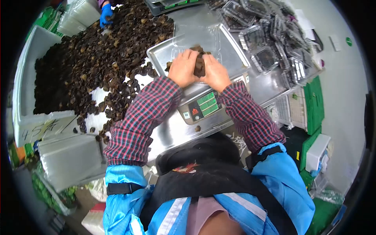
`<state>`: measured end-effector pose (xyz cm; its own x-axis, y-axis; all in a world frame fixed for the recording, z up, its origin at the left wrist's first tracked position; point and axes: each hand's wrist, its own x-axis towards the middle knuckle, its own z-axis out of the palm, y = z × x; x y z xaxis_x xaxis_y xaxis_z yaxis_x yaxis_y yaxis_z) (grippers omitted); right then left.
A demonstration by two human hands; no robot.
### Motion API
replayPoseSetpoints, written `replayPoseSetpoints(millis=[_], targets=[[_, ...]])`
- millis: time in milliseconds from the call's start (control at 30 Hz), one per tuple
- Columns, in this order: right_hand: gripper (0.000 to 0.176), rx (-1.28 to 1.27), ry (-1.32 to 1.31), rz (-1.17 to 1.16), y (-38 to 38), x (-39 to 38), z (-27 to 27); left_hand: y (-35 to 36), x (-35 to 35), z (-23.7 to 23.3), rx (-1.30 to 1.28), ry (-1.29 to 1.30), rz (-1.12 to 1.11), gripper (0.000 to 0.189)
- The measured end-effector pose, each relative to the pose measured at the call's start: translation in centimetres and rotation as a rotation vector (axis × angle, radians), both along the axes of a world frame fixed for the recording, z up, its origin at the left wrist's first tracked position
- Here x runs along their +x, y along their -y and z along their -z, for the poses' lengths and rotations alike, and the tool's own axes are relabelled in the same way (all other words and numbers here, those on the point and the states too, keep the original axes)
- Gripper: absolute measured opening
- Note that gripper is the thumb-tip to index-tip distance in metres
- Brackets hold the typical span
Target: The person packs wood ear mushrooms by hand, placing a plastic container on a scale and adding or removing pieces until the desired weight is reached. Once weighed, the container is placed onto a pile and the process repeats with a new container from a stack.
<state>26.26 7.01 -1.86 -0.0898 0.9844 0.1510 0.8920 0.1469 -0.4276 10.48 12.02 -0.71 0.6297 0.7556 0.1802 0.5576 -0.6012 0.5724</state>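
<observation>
Both my hands are cupped together over the metal tray of a digital scale. My left hand (183,67) and my right hand (215,72) press from either side on a clump of dark brown mushroom-like pieces (199,65). Beneath and behind them, a clear plastic container (196,35) lies open on the scale tray (237,55). Green digits glow on the scale's display (207,103), just below my wrists. A few brown pieces show beside my left hand. My fingertips curve round the clump and are partly hidden.
A large heap of brown pieces (102,58) spreads left, beside a white foam box (19,90). Filled clear containers (266,58) pile up at right. Another person's blue-gloved hand (106,16) is at the heap's far edge. Stacked empty containers (70,158) stand lower left.
</observation>
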Motion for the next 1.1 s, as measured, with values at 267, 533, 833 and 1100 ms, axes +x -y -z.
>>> replayPoseSetpoints(millis=[267,533,833,1100], targets=[[0.073,-0.203,0.088,-0.159,0.1,3.5,-4.7,1.5,-1.7,-2.5,-0.077,-0.082,-0.103,0.098],[0.068,-0.063,-0.304,-0.133,2.9,8.6,-5.6,5.2,-9.6,-1.1,-0.136,0.118,-0.36,0.081],[0.04,0.049,-0.389,0.063,5.5,12.6,-4.4,6.2,-15.2,0.2,-0.17,0.145,-0.469,0.043],[0.034,0.182,-0.089,-0.107,-5.0,10.3,-3.7,2.7,-11.3,0.6,0.208,-0.067,-0.179,0.056]])
